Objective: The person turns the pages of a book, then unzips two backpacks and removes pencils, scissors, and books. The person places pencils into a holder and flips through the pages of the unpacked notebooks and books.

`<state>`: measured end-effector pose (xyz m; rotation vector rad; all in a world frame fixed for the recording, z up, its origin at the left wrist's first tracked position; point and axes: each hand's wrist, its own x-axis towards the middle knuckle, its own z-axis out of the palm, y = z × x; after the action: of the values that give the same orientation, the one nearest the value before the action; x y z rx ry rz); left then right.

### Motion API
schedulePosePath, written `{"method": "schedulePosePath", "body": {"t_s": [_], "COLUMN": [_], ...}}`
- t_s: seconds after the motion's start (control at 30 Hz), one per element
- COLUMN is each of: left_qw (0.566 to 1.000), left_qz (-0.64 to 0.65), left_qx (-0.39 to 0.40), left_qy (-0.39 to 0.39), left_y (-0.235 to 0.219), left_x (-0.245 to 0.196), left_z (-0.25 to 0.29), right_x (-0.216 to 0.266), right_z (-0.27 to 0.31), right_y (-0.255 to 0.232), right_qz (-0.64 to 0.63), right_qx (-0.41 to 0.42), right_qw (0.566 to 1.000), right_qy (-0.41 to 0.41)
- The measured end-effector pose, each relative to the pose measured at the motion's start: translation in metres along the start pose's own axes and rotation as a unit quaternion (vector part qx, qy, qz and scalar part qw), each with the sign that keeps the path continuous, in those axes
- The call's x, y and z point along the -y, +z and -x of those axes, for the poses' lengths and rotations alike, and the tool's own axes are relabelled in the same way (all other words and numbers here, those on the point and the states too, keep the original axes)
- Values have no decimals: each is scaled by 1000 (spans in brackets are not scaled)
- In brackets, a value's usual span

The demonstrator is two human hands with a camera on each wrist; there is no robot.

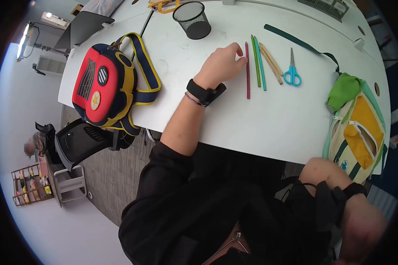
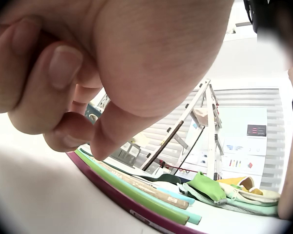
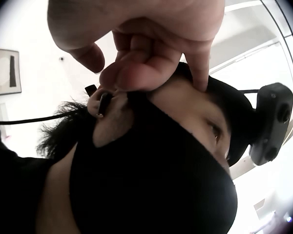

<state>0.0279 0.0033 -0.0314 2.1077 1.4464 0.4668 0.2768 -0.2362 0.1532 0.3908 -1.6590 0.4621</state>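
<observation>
My left hand is over the white table beside a dark red pencil, thumb near its upper part. In the left wrist view the fingers are loosely bent, with the pencil below them. To its right lie a green pencil, a teal pencil, several wood-coloured pencils and blue-handled scissors. My right hand is raised beside the head, its fingers partly bent and overlapping the area near the ear and a black cap. Nothing shows in its grasp.
A red and navy backpack stands at the table's left. A black mesh pen holder is at the back. On the right lies a green and yellow bag, its dark strap stretched across the table. An office chair stands beyond the left edge.
</observation>
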Motion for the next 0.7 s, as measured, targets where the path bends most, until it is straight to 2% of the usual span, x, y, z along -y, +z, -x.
{"method": "schedulePosePath", "body": {"t_s": [0.07, 0.13, 0.17, 0.27, 0.33, 0.4, 0.63, 0.7], "left_qw": [1000, 1000, 1000, 1000, 1000, 999, 1000, 1000], "left_qz": [-1, 3, 4, 6, 2, -1, -9, -13], "left_qx": [-2, -15, -23, -24, -13, -23, -11, -8], "left_qy": [1, 0, 9, 17, 13, 24, -2, -4], "left_y": [0, -1, -1, 1, 3, 2, -3, -1], "left_x": [1, 2, 1, 0, 1, 2, -2, 0], "left_z": [-2, 0, -1, 3, 6, 0, 0, 0], "right_x": [-11, -41, -47, -55, -55, -51, -10, -15], "right_z": [-2, 1, 0, 0, 3, 2, -2, -3], "right_y": [8, 12, 12, 11, 12, 10, 15, 9], "right_qz": [0, 155, 155, -18, -131, -126, -64, -50], "right_qx": [1, -61, -57, -29, -20, -35, -171, -182], "right_qw": [1000, 986, 986, 999, 989, 990, 983, 981], "right_qy": [6, 19, 17, -31, -61, -52, 31, 40]}}
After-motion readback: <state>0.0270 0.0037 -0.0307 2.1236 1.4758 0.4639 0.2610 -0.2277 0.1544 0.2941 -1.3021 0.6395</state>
